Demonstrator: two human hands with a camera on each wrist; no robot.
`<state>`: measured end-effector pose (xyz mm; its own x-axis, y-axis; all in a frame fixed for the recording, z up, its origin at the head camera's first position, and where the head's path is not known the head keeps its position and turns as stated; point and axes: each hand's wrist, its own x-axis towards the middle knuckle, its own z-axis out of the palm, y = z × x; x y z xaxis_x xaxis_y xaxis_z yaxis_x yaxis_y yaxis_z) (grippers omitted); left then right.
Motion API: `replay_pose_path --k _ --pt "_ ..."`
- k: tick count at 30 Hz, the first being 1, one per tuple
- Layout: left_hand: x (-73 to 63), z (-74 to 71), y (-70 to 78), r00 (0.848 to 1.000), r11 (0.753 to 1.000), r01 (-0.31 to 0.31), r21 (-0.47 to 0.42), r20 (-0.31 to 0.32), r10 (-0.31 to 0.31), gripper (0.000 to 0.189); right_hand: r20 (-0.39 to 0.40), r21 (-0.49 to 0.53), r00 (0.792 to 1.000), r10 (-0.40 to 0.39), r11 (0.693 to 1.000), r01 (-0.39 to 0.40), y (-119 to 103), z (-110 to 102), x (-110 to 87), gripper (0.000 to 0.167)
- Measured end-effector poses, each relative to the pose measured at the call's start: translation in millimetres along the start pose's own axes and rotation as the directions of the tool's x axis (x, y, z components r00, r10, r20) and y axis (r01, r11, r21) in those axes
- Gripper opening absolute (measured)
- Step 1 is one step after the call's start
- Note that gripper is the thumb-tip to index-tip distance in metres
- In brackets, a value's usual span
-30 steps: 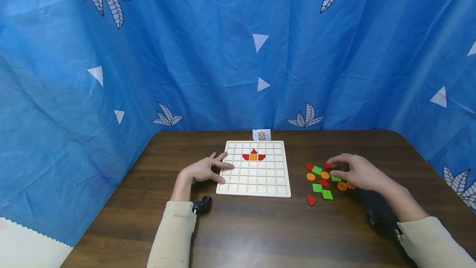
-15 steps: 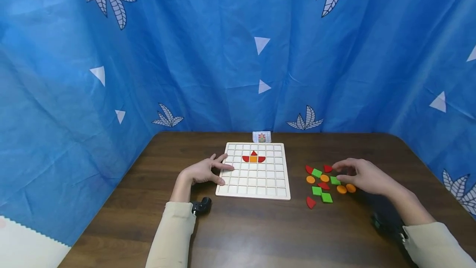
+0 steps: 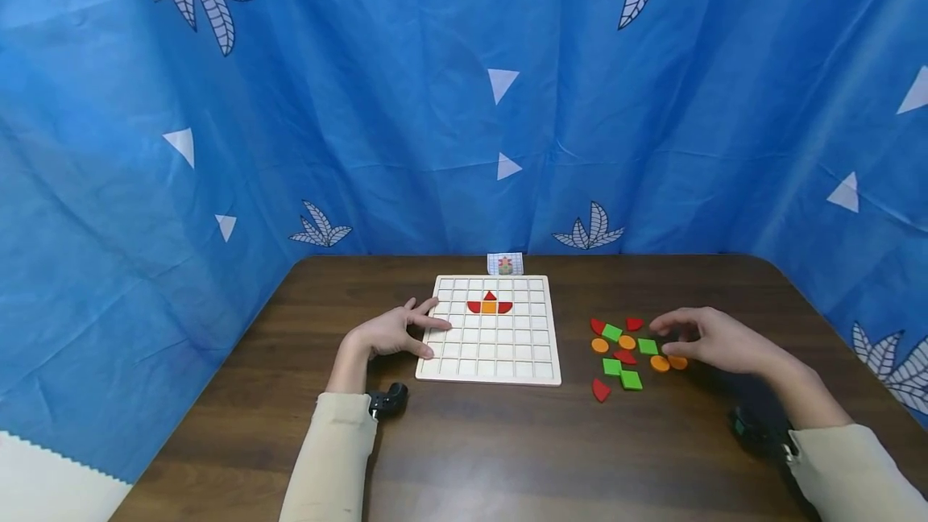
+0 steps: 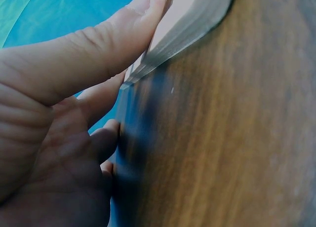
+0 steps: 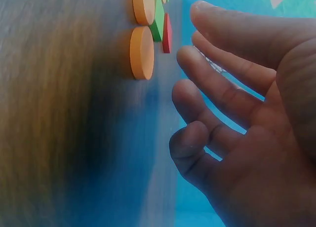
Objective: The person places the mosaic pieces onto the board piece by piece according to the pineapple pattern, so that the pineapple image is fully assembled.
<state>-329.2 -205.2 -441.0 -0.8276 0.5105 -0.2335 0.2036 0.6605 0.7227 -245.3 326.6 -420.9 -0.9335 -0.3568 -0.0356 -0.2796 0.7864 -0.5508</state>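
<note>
My left hand (image 3: 391, 331) rests on the left edge of a white gridded board (image 3: 486, 353), its fingers spread over the rim. In the left wrist view the thumb (image 4: 113, 44) lies along the board's side (image 4: 182, 34). Set in the grid are a red triangle (image 3: 490, 296), an orange square (image 3: 489, 308) and a red curved piece on each side of the square. My right hand (image 3: 718, 338) hovers with loosely bent fingers and nothing between them, just right of a red fan-shaped piece (image 3: 634, 324) and a green square (image 3: 648, 346). Below it lie orange discs (image 5: 142, 53).
More red, green and orange pieces, among them a green square (image 3: 631, 380) and a red fan-shaped piece (image 3: 601, 391), lie right of the board. A small printed card (image 3: 505, 264) stands behind the board. A blue curtain (image 3: 406, 103) hangs beyond the brown table (image 3: 464, 441).
My right hand has drawn back a little to the right from the red fan-shaped piece, which stays on the table. The left hand keeps its place on the board. The head view shifts slightly.
</note>
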Motion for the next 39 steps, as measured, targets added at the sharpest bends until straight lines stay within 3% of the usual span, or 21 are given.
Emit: replay_pose_path --k 7,15,26,39 --pt "-0.2 0.4 -0.1 1.000 1.000 -0.002 -0.015 0.003 0.002 0.054 0.005 -0.026 1.000 -0.008 1.000 0.008 4.3 -1.3 0.1 0.040" --pt "0.8 0.9 -0.9 1.000 1.000 0.003 -0.015 0.011 -0.003 0.055 0.005 -0.008 0.999 0.037 0.999 -0.037 11.7 3.3 6.3 0.036" --pt "0.3 1.9 -0.2 1.000 1.000 0.002 0.000 0.006 -0.002 0.054 -0.049 -0.020 0.997 0.052 0.998 -0.053 17.4 7.7 30.1 0.028" --pt "-0.3 1.2 -1.1 1.000 1.000 0.005 -0.003 -0.001 -0.005 0.054 0.001 -0.024 0.996 0.089 0.996 -0.089 8.1 11.5 43.6 0.030"
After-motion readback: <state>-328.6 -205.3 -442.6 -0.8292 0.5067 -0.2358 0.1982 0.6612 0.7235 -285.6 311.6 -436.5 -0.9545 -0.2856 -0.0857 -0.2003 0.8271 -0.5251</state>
